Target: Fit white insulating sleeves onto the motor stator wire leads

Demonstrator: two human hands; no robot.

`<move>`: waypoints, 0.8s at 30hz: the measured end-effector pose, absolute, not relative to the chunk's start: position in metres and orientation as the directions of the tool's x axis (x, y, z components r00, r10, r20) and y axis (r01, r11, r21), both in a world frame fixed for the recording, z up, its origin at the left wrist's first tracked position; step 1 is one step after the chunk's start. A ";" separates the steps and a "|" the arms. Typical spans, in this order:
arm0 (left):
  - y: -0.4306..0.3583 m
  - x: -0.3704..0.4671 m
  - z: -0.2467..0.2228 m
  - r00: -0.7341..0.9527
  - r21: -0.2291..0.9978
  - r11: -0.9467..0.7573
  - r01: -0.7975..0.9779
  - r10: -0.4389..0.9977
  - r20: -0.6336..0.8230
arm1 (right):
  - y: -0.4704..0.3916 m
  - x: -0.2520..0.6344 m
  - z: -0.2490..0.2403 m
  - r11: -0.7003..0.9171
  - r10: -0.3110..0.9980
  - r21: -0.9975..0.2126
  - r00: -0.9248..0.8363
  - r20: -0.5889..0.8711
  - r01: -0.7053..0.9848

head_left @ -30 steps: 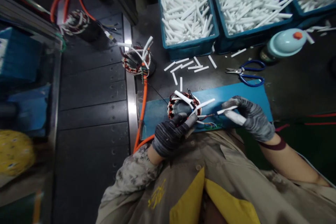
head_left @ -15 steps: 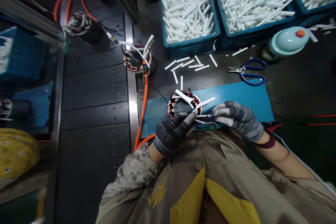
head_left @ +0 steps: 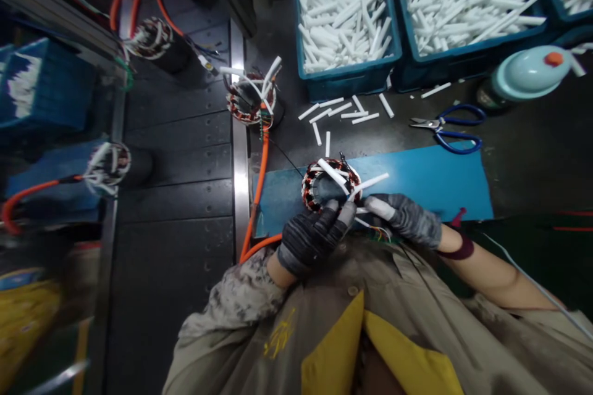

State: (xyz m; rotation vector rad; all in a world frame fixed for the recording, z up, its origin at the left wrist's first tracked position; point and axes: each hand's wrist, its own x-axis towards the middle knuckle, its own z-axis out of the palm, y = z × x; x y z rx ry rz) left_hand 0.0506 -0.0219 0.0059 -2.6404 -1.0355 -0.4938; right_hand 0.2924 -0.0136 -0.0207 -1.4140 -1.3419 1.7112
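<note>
A motor stator, a ring of copper windings laced with white cord, stands on the blue mat. Two white sleeves, one leaning over the ring and one pointing right, stick up from its leads. At its near right edge my left hand, in a grey glove, pinches a wire lead, mostly hidden by the fingers. Just to the right, my gloved right hand has thumb and forefinger closed on a short white sleeve around that lead. Thin coloured wires hang below.
Blue bins full of white sleeves stand at the back. Loose sleeves, blue-handled scissors and a light-blue bottle lie or stand before them. Another stator with an orange cable is left, beside a dark conveyor.
My right hand has moved left, closer to my left hand and the stator. My left hand stays at the ring's edge. At far left, another stator with an orange cable has come into view.
</note>
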 end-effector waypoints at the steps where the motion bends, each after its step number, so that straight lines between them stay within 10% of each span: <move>1: -0.020 0.050 0.010 0.682 -0.124 -0.693 0.710 0.633 0.366 | -0.014 0.300 -0.020 -0.329 0.906 -0.925 -0.212 -0.366 0.192; 7: -0.004 0.051 -0.015 0.653 0.081 -0.665 0.743 0.746 0.132 | -0.023 0.347 -0.034 -0.318 0.936 -0.934 0.211 -0.282 0.165; 24: -0.030 0.081 -0.017 0.835 0.247 -0.828 0.503 0.540 0.108 | -0.035 0.345 -0.070 -0.263 0.945 -0.836 0.304 -0.122 0.482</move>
